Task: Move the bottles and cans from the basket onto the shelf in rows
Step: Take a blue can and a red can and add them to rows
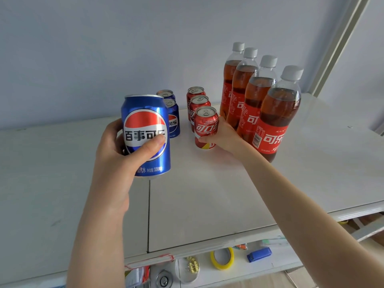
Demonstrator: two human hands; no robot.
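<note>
You are holding a blue can (146, 136) in your left hand (116, 154) above the shelf (207, 194), while your right hand (224, 135) is gripping the front red can (205, 127), standing in its row. Four bottles (276, 113), three red cans and two blue cans (171, 113) are lining up already; the basket is not showing, so the remainder is unknown.
</note>
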